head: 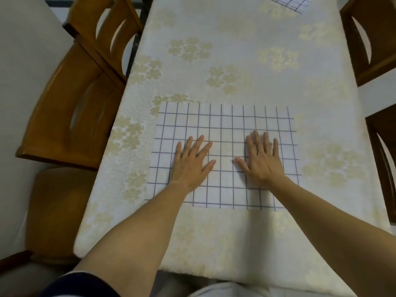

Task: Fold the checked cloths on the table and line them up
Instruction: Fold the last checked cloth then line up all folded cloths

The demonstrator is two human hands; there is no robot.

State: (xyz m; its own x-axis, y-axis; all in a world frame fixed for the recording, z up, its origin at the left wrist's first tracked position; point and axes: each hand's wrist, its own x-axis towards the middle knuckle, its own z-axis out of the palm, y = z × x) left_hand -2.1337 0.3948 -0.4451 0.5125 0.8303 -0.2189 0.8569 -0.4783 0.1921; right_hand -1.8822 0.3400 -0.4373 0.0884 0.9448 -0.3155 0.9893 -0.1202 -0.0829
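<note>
Tablecloth [225, 67], pale with a beige flower print, covers the long table; wooden chairs [81, 93] stand at both long sides. Left hand [190, 163] and right hand [262, 159] lie flat, fingers spread and gripping nothing, palms down on a checked cloth [225, 125] spread flat under them. Its edges lie well beyond the fingertips on every side. Bare tablecloth stretches far ahead of the fingers to a second checked cloth [289, 3] at the far right edge.
</note>
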